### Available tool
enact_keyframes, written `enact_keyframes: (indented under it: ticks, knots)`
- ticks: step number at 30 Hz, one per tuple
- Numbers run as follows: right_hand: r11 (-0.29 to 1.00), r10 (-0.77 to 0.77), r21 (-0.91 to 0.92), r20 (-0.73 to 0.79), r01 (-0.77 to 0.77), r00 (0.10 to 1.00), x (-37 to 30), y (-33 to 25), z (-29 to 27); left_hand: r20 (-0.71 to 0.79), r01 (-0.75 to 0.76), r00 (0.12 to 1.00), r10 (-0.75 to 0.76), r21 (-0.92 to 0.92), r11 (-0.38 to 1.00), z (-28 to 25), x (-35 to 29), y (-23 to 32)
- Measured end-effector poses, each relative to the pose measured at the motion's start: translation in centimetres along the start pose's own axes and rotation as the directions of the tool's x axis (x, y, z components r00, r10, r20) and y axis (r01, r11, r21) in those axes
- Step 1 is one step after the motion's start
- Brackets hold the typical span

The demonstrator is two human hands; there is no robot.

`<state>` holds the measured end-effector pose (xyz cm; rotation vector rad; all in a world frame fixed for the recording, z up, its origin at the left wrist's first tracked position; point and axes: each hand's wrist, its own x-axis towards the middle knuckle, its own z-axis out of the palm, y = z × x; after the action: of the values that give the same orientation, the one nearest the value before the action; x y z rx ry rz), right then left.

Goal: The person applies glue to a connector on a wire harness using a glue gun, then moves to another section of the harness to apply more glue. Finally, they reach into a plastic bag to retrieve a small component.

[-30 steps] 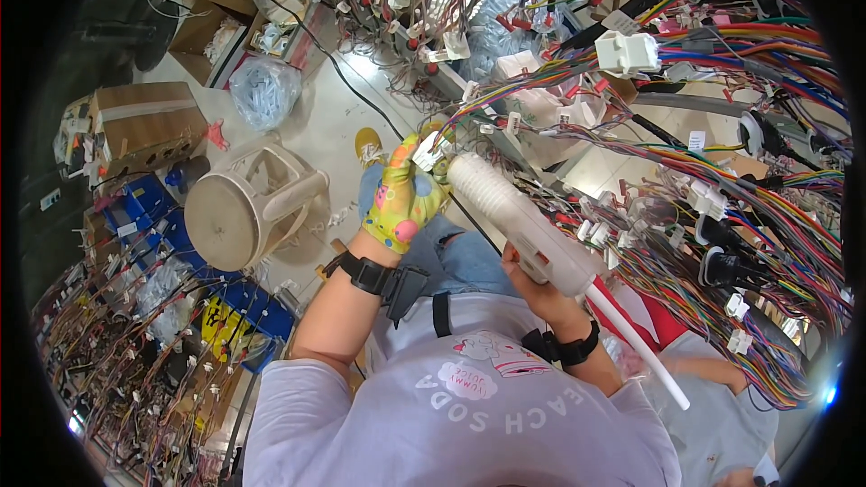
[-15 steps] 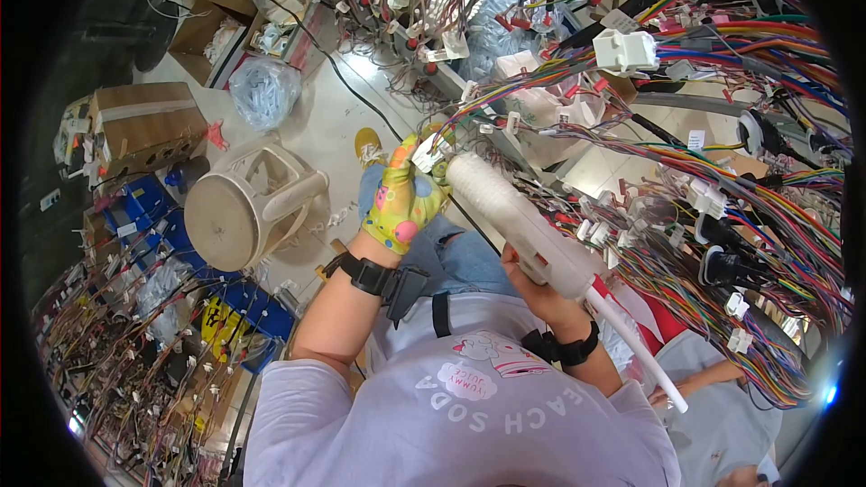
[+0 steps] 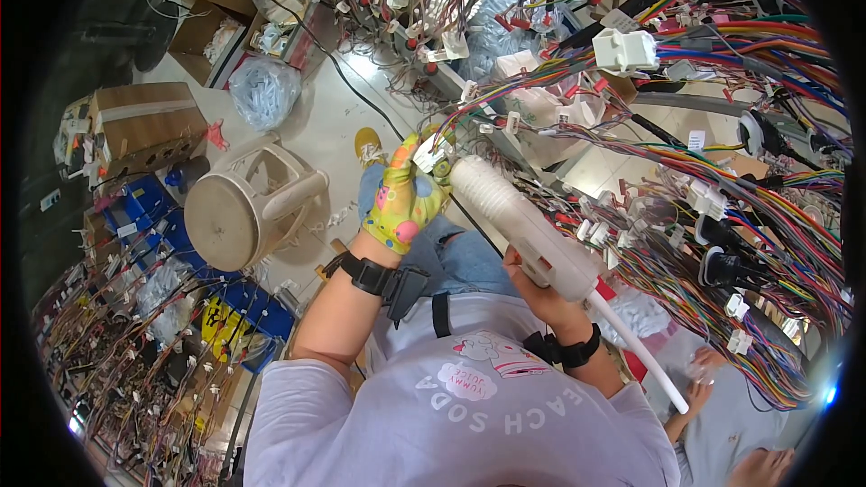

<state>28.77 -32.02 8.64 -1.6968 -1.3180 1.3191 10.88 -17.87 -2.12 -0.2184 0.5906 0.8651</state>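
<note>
My left hand [image 3: 404,207], in a yellow-green glove with coloured dots, pinches a white plastic connector [image 3: 430,154] with coloured wires running off to the right. My right hand [image 3: 544,297], bare, is wrapped round the underside of a whitish cylindrical handheld tool [image 3: 532,230]. The tool has a ribbed front end and a thick white tube [image 3: 642,352] leaving its back. Its ribbed end points up and left, close beside the connector and the glove fingertips; whether it touches them I cannot tell. My right fingers are partly hidden behind the tool.
Wire bundles with connectors [image 3: 626,51] crowd the right and top. A beige stool [image 3: 227,221] stands at left, near a cardboard box [image 3: 149,126] and blue bins [image 3: 144,201]. A black cable [image 3: 343,77] crosses above. At lower right is another person's hand [image 3: 699,390].
The handheld tool has shifted very slightly right, its ribbed end a little away from the glove. My left hand keeps its place. At lower right the other person's arms and hands have moved.
</note>
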Motion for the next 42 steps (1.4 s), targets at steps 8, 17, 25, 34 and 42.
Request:
enact_keyframes:
  ticks: [8,17,25,34,42]
  knots:
    - [1.0,0.024,0.013,-0.026,-0.024,0.999,-0.7,0.7,0.5,0.003,0.015,1.0,-0.015,0.081,0.997,1.6,-1.1,0.2]
    - [0.996,0.005,-0.093,0.042,-0.001,0.999,-1.0,0.8,0.2,0.037,-0.006,0.999,0.005,0.046,0.999,1.1,-0.8,0.1]
    - [0.936,0.129,0.318,0.094,-0.153,0.987,-1.0,0.4,-0.1,0.1,-0.007,0.995,-0.013,0.189,0.982,-0.5,-0.5,0.8]
    - [0.928,0.108,0.349,0.083,-0.131,0.991,-0.6,0.5,0.3,0.139,-0.026,0.99,-0.016,0.291,0.956,-1.5,-0.4,1.0]
    - [0.949,0.112,0.288,0.069,-0.127,0.991,-0.3,0.2,0.2,0.154,-0.05,0.988,0.017,0.218,0.975,-1.5,-0.4,0.7]
